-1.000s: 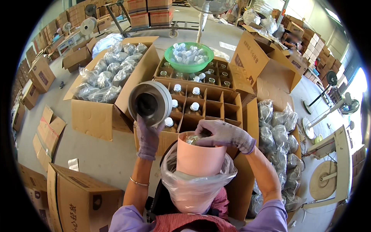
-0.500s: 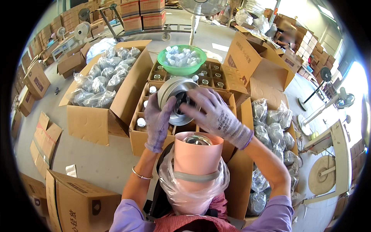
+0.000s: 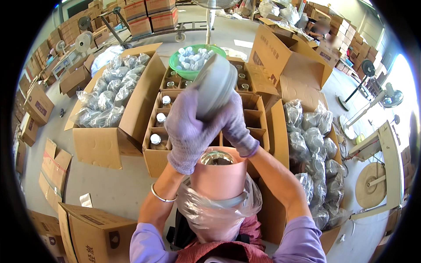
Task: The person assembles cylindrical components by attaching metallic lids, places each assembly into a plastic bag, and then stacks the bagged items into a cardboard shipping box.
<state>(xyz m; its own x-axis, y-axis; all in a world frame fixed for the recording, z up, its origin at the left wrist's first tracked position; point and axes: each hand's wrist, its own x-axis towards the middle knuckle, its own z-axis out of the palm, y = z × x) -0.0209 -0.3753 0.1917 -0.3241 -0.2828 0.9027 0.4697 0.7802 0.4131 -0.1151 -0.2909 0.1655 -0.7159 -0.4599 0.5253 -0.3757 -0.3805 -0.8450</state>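
Between both my gloved hands, raised above my lap, is a round grey ribbed collar [image 3: 215, 87], tilted and blurred by motion. My left hand [image 3: 186, 127] grips its near left side, and my right hand [image 3: 237, 127] holds it low on the right; some fingers are hidden behind it. Just below stands a pink cylindrical flask body [image 3: 219, 180], upright in my lap, a shiny silvery liner [image 3: 217, 158] showing in its open top. A crumpled clear plastic bag [image 3: 206, 217] hangs around its lower part.
Ahead is a divided carton [image 3: 153, 157] with white-capped bottles [image 3: 156, 140] on its left side. Behind it, a green bowl [image 3: 174, 65] holds white caps [image 3: 193, 59]. Cartons of plastic-wrapped pieces flank me at left [image 3: 115, 87] and right [image 3: 313, 142]. A closed carton [image 3: 98, 232] stands lower left.
The grey collar has been lifted and turned, its opening no longer facing me. My right hand has moved from its opening to its lower right side.
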